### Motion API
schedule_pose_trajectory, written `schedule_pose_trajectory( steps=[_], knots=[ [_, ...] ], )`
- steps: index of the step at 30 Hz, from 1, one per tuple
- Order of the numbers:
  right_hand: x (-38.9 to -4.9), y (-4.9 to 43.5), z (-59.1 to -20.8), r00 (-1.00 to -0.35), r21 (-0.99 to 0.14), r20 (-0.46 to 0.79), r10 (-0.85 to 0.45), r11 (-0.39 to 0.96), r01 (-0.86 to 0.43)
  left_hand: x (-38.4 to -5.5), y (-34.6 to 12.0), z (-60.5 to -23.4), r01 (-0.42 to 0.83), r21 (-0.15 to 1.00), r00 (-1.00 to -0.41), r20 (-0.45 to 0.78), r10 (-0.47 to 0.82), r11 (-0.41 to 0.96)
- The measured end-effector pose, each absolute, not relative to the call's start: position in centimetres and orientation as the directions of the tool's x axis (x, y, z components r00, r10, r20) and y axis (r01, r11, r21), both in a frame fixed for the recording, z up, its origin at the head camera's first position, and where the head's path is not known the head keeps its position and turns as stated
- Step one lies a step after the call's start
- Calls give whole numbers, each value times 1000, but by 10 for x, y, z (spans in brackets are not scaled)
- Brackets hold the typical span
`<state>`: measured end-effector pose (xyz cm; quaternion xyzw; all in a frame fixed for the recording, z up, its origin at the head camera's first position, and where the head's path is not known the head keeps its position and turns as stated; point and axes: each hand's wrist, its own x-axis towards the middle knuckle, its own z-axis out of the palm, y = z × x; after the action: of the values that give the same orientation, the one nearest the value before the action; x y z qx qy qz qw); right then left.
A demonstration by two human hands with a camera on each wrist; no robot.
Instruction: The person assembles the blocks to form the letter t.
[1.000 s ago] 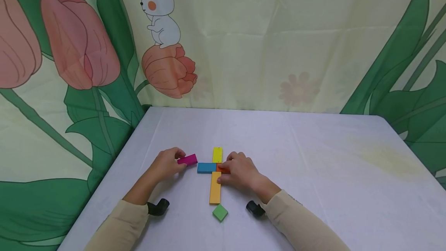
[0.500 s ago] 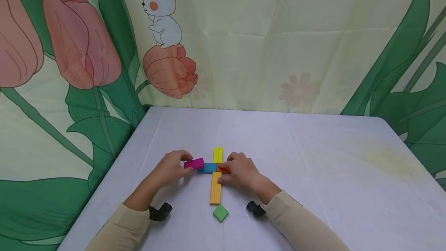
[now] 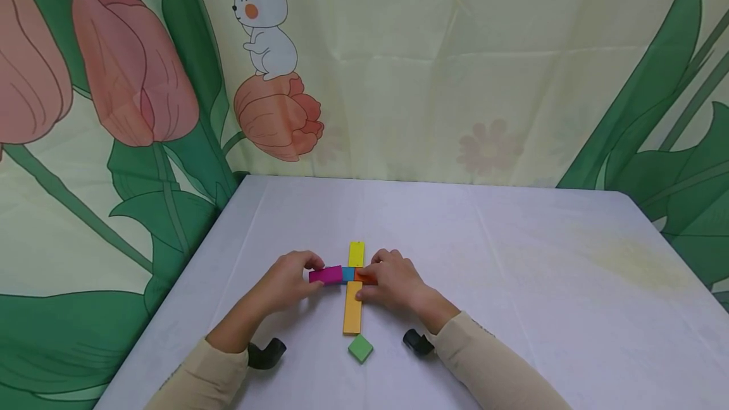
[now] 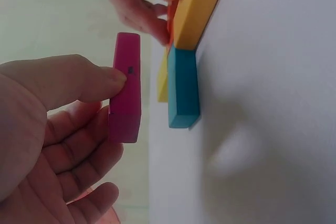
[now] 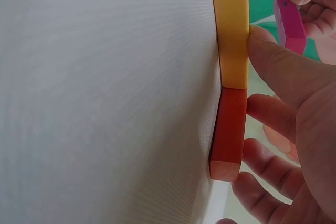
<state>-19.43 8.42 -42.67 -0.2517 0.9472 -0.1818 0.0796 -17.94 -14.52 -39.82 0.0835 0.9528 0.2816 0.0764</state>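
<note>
My left hand [image 3: 292,278] pinches a magenta wooden block [image 3: 326,275] between thumb and fingers. In the left wrist view the magenta block [image 4: 126,90] is raised off the table, apart from the blue block [image 4: 184,90]. My right hand [image 3: 393,278] rests its fingertips on the red-orange block [image 5: 230,129], with the thumb touching the long amber block [image 5: 233,30]. Blue and red-orange lie end to end as a crossbar. A yellow block [image 3: 355,254] points away from them, and the amber one runs toward me. A green square block [image 3: 361,348] lies cornerwise at the amber block's near end.
The blocks lie on a table [image 3: 541,283] under a white cloth. Behind it hangs a curtain [image 3: 398,68] printed with tulips and a rabbit. Black wrist cameras stick out from each sleeve, the left camera [image 3: 266,354] and the right camera [image 3: 417,341], low over the cloth.
My left hand has carried the magenta block to the right, from left of the blue block until it overlaps that block in the head view. The right hand has stayed put.
</note>
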Motion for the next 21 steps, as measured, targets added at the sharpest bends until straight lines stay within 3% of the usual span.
schedule_pose_trajectory(
  steps=[21],
  knots=[
    [-194, 85, -428, -854, -371, -40, -519, 801, -470, -162, -139, -402, 142, 540, -958, -138, 253, 830]
  ],
)
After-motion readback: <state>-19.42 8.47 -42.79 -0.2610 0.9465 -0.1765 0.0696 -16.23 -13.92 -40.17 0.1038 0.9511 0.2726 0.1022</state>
